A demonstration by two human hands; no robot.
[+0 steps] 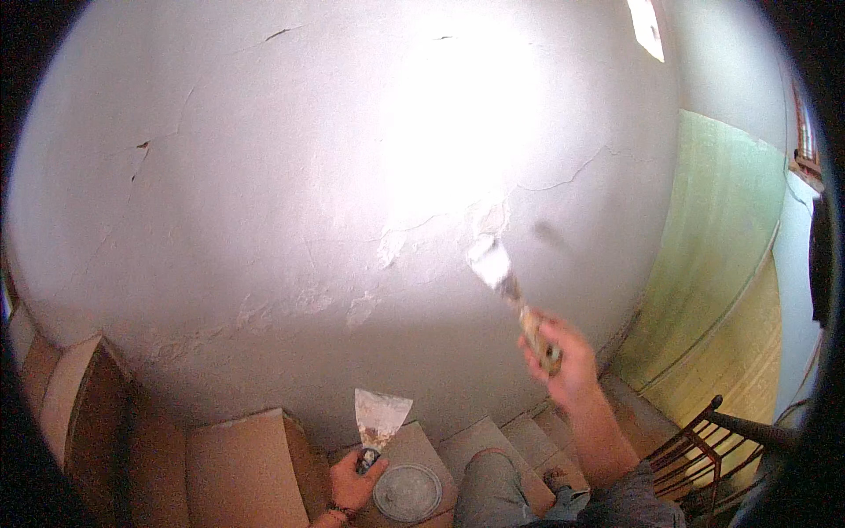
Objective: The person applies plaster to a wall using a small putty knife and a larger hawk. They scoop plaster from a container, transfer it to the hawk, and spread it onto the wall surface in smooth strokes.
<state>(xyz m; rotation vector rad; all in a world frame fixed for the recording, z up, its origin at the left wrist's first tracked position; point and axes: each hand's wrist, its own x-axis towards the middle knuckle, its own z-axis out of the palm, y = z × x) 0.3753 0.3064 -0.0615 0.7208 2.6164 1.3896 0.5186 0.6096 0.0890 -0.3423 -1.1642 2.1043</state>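
the right hand (568, 356) is gripping a scraper (508, 286), fingers curled round its handle, probably leaving the blade free toward the cracked wall (220, 194); the left hand (354, 487) is clasping a second scraper (382, 418) in closed fingers, perhaps for readiness, near a round lid (407, 493).

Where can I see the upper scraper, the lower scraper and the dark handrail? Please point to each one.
Upper scraper (493, 266): head view, on its blade.
Lower scraper (381, 415): head view, on its blade.
Dark handrail (755, 430): head view, on its thick top bar.
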